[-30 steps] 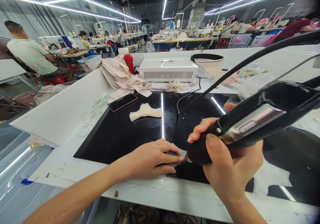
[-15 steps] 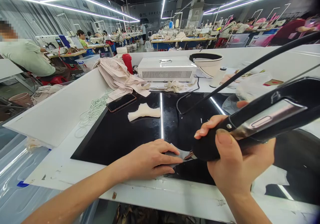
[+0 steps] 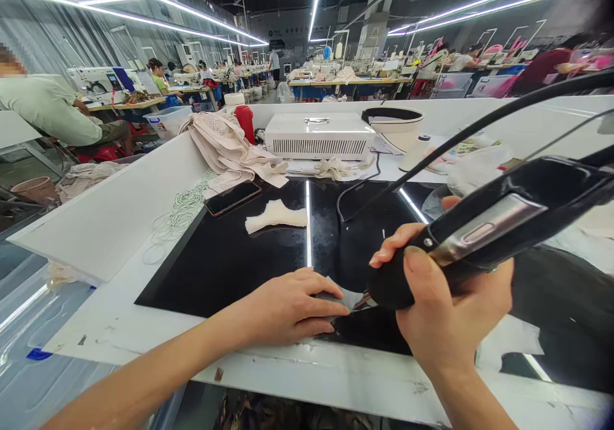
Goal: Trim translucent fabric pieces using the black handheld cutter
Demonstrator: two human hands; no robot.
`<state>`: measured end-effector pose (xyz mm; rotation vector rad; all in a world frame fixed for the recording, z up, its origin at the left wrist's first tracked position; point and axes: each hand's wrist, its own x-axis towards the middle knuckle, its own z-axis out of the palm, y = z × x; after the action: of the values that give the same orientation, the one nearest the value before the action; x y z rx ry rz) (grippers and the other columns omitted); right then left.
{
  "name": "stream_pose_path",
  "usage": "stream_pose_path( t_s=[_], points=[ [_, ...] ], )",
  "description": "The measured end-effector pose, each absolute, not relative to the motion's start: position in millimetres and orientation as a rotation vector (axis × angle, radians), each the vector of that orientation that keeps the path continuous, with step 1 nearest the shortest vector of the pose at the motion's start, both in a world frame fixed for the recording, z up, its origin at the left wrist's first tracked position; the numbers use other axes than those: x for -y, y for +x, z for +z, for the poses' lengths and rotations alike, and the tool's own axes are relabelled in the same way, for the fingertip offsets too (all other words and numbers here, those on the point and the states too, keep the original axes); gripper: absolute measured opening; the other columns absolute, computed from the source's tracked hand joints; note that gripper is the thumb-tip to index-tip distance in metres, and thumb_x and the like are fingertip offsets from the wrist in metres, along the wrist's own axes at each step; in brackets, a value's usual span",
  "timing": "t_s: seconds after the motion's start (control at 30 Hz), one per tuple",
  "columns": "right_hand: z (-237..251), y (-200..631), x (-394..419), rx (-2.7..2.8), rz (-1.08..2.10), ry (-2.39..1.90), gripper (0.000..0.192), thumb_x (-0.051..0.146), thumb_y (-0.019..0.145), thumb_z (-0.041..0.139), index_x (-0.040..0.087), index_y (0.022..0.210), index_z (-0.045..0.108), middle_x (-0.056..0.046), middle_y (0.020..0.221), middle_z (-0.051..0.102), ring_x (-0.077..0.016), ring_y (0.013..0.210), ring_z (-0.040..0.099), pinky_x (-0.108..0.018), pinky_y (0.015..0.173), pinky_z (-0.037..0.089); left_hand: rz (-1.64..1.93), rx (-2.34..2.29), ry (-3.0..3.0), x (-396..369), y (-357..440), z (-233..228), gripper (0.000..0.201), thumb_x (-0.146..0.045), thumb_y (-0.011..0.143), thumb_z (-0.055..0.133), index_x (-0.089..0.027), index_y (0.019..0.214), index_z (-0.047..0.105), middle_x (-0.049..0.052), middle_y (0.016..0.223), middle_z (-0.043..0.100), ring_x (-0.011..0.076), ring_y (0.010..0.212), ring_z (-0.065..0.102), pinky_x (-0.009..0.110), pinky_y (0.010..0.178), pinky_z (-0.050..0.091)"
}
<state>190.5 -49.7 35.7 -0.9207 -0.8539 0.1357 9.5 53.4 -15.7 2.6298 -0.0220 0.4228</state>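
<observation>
At the lower centre of the frame, a small grey piece (image 3: 352,297) was pressed to the black mat (image 3: 215,270) by the left hand (image 3: 297,308), its fingers laid flat and gripping nothing. At the right, a black corded tool (image 3: 484,225) was gripped by the right hand (image 3: 451,315), its metal tip (image 3: 366,300) held at the piece's edge. That edge was apparently being worked; next, steady pressure and careful guiding seemed to be called for.

White table (image 3: 336,369) — black mat (image 3: 211,267), tangled pale-green cord (image 3: 181,214) | On mat — grey piece (image 3: 352,297), cream cutout (image 3: 275,216), phone (image 3: 233,198) at edge
</observation>
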Motion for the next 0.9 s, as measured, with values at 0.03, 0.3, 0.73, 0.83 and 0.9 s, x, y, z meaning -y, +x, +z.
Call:
stream_pose_path(
  t_s=[0.03, 0.3, 0.73, 0.83, 0.9],
  points=[
    [36, 192, 50, 0.835, 0.115, -0.935, 0.042, 0.035, 0.091, 0.093, 0.028, 0.123, 0.066, 0.004, 0.087, 0.075, -0.0166, 0.06, 0.069, -0.034, 0.059, 0.061, 0.42, 0.02, 2.633, -53, 9, -16, 0.03, -0.031, 0.114, 0.067, -0.018, 0.139, 0.078, 0.014, 0.144, 0.074, 0.0291, 0.13, 0.071, 0.045, 0.122, 0.054],
    [36, 195, 51, 0.801, 0.095, -0.949, 0.042, 0.03, 0.09, 0.092, 0.029, 0.125, 0.068, 0.005, 0.085, 0.075, -0.018, 0.06, 0.068, -0.036, 0.062, 0.06, 0.396, 0.002, 2.636, -52, 7, -14, 0.029, -0.032, 0.116, 0.063, -0.022, 0.14, 0.077, 0.013, 0.147, 0.074, 0.0278, 0.13, 0.072, 0.049, 0.128, 0.048],
    [39, 209, 52, 0.742, -0.006, -0.956, 0.04, 0.036, 0.087, 0.091, 0.033, 0.121, 0.068, 0.007, 0.085, 0.074, -0.0194, 0.062, 0.064, -0.04, 0.062, 0.056, 0.366, -0.004, 2.635, -52, 8, -13, 0.029, -0.03, 0.115, 0.065, -0.021, 0.14, 0.077, 0.013, 0.148, 0.073, 0.0283, 0.131, 0.071, 0.049, 0.128, 0.048],
    [37, 210, 52, 0.764, -0.004, -0.94, 0.045, 0.036, 0.085, 0.093, 0.031, 0.122, 0.066, 0.007, 0.084, 0.075, -0.0192, 0.06, 0.064, -0.039, 0.059, 0.057, 0.376, -0.006, 2.635, -53, 7, -13, 0.029, -0.03, 0.115, 0.065, -0.022, 0.141, 0.077, 0.012, 0.147, 0.073, 0.0278, 0.13, 0.072, 0.048, 0.127, 0.05],
    [34, 211, 52, 0.785, 0.009, -0.956, 0.041, 0.035, 0.088, 0.092, 0.03, 0.117, 0.064, 0.007, 0.085, 0.075, -0.0186, 0.061, 0.065, -0.039, 0.061, 0.058, 0.385, -0.001, 2.636, -53, 7, -13, 0.03, -0.029, 0.114, 0.066, -0.023, 0.142, 0.077, 0.013, 0.147, 0.073, 0.0279, 0.131, 0.072, 0.048, 0.127, 0.05]
  ],
)
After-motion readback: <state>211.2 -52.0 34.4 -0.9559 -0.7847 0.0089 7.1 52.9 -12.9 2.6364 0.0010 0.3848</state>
